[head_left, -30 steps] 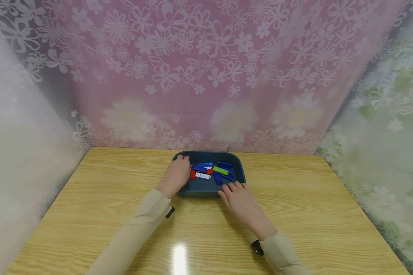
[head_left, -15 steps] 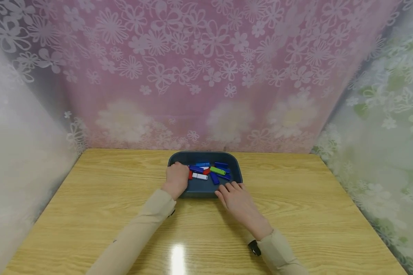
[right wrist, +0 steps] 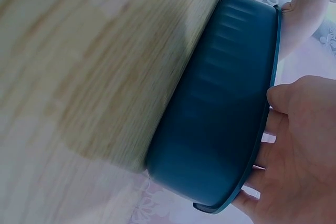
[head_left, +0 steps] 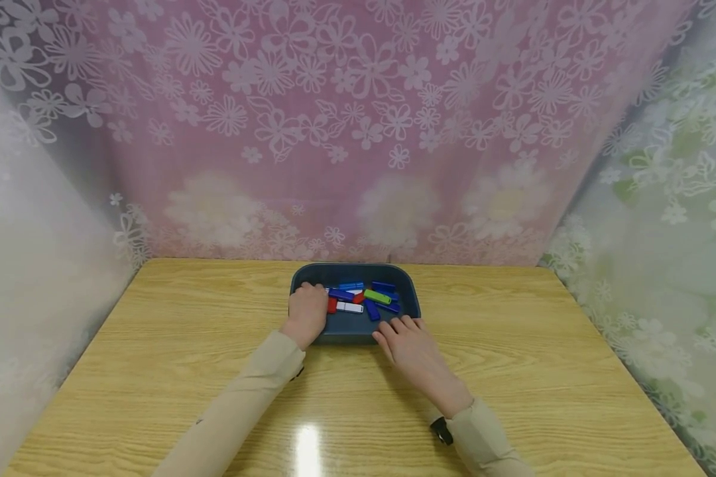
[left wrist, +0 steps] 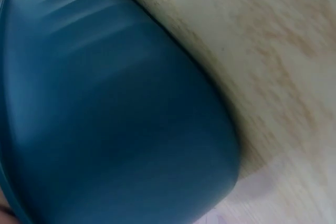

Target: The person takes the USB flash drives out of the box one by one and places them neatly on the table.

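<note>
A dark teal plastic bin (head_left: 352, 336) stands on the table with several USB sticks inside. Among them are a green stick (head_left: 378, 296), a white stick (head_left: 349, 307), a red one (head_left: 332, 305) and several blue ones, such as this blue stick (head_left: 341, 294). My left hand (head_left: 307, 315) reaches over the bin's left end, next to the red stick; its fingertips are hidden, so I cannot tell if it holds something. My right hand (head_left: 414, 348) rests on the front right rim, fingers reaching over it and thumb at the rim in the right wrist view.
The bin sits near the back edge of the wooden table (head_left: 513, 364). Behind hangs a pink flowered curtain (head_left: 358, 165), with pale curtains at both sides. A dark wrist strap (head_left: 441, 430) shows at the right cuff.
My left hand has come down and slightly toward me inside the bin's left end. The white stick has shifted a little. The right hand stays at the rim; the head view has shifted slightly.
</note>
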Tool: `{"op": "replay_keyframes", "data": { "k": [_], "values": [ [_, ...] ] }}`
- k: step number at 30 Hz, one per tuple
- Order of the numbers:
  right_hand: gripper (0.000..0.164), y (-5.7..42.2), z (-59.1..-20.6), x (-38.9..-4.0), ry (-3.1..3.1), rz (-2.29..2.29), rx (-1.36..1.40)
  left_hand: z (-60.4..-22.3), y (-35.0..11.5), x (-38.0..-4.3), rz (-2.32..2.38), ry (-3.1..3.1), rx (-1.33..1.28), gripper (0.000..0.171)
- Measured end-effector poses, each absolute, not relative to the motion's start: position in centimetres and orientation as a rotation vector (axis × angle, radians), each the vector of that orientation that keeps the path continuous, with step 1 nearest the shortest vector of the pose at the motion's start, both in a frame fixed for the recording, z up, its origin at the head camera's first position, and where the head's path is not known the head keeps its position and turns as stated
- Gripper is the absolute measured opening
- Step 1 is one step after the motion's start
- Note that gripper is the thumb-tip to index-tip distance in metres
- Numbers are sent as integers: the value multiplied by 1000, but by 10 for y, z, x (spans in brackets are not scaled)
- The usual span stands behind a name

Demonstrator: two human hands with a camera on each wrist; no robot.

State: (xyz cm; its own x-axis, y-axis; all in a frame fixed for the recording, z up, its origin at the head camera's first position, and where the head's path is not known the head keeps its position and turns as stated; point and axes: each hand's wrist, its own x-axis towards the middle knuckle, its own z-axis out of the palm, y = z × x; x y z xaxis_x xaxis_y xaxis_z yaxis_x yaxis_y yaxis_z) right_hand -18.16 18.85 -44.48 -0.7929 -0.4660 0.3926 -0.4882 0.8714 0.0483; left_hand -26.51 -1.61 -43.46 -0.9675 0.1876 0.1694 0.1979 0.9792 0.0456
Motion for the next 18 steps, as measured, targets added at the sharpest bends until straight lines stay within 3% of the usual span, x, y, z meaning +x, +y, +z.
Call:
{"op": "replay_keyframes", "data": {
  "k": [8,18],
  "values": [
    [19,188,-443,-180,-2639,64,698,-433,-17,-263,-151,-3002,-304,14],
    [18,187,-443,-181,-2631,61,700,-438,-19,-269,-208,-2974,-329,7]
  ]
}}
